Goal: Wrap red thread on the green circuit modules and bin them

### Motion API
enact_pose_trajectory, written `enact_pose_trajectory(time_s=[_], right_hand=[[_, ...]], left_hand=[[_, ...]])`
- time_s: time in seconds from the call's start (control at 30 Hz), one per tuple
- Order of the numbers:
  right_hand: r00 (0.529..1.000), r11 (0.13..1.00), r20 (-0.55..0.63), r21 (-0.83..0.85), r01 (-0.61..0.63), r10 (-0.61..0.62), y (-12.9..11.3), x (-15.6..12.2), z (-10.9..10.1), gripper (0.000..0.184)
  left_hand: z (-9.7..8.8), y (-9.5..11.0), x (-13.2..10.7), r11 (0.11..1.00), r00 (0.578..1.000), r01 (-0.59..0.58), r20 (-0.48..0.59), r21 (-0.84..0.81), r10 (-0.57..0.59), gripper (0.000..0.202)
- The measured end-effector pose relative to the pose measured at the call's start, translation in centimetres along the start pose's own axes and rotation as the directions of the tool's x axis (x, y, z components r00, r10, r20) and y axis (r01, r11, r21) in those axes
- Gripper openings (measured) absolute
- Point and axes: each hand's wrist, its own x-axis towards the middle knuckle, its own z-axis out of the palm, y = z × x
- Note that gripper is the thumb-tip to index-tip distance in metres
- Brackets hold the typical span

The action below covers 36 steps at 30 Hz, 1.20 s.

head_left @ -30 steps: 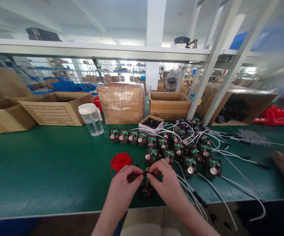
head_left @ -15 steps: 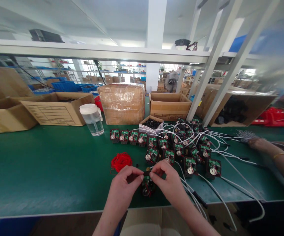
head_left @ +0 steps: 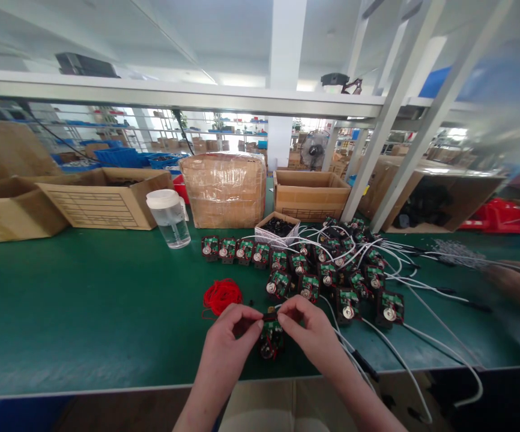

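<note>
My left hand [head_left: 233,336] and my right hand [head_left: 307,330] meet over the near edge of the green table [head_left: 84,312]. Both pinch a small black part [head_left: 269,316] between thumb and fingers. Just below it sits a black module with a green circuit board [head_left: 271,342], partly hidden by my fingers. A heap of red thread [head_left: 221,295] lies just left of my hands. Behind them lie several like modules [head_left: 332,276] with white cables [head_left: 422,354].
A clear jar with a white lid [head_left: 169,218] stands at mid-left. Cardboard boxes [head_left: 102,198] and a wrapped parcel [head_left: 224,189] line the back. A small white tray of black parts [head_left: 278,228] sits behind the modules. Another person's blurred arm [head_left: 519,288] reaches in at the right.
My hands have stayed pinched on the small black part, barely shifting. The other person's arm at the right reached towards the cables, then drew back and is blurred.
</note>
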Motion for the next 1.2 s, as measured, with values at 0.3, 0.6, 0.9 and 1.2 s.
enact_pose_trajectory(time_s=[0.3,0.6,0.9,1.2], right_hand=[[1.0,1.0,-0.008,-0.023,0.007,-0.007,0.08,-0.29,0.3,0.013],[0.999,0.999,-0.025,-0.047,0.024,-0.025,-0.15,-0.14,0.5,0.006],[1.0,1.0,-0.014,0.002,0.022,-0.022,0.11,-0.28,0.36,0.013],[0.999,1.0,-0.037,-0.013,0.025,-0.026,0.0,-0.31,0.66,0.003]], left_hand=[[-0.05,-0.11,-0.14,0.999,1.0,-0.026,-0.008,0.021,0.026,0.013],[-0.15,0.1,-0.14,0.998,0.999,-0.041,-0.007,0.054,0.041,0.014],[-0.33,0.15,-0.39,0.996,0.997,-0.079,-0.021,0.045,0.08,0.016],[-0.18,-0.71,-0.58,0.995,0.995,-0.092,-0.034,0.029,0.093,0.013]])
